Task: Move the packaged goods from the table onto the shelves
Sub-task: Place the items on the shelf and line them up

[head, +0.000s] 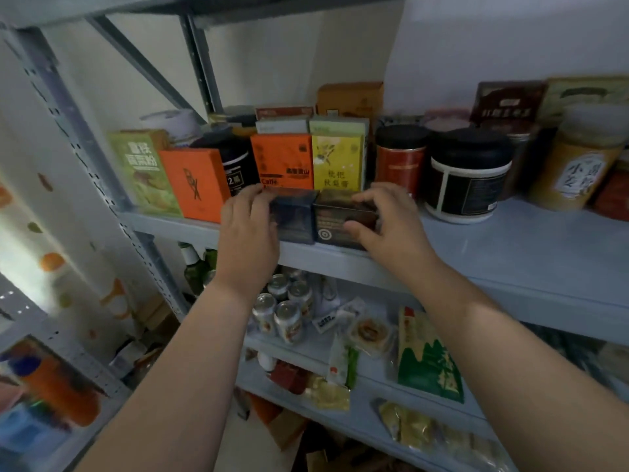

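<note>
My left hand [246, 229] grips the dark blue box [294, 218] from its left side. The fingers [253, 195] curl over the top left edge, and the back of my hand hides the box's left face. I cannot see my thumb there. My right hand [391, 226] pinches the black box [340, 219], with its fingers bent over the top right corner and the thumb pressed on the front face, low on the right.

The two boxes touch side by side between my hands, at the front edge of the grey shelf [510, 247]. They sit just in front of the upright orange box [282, 161] and yellow box [337, 161]. A black-lidded jar [468, 175] stands near my right hand.
</note>
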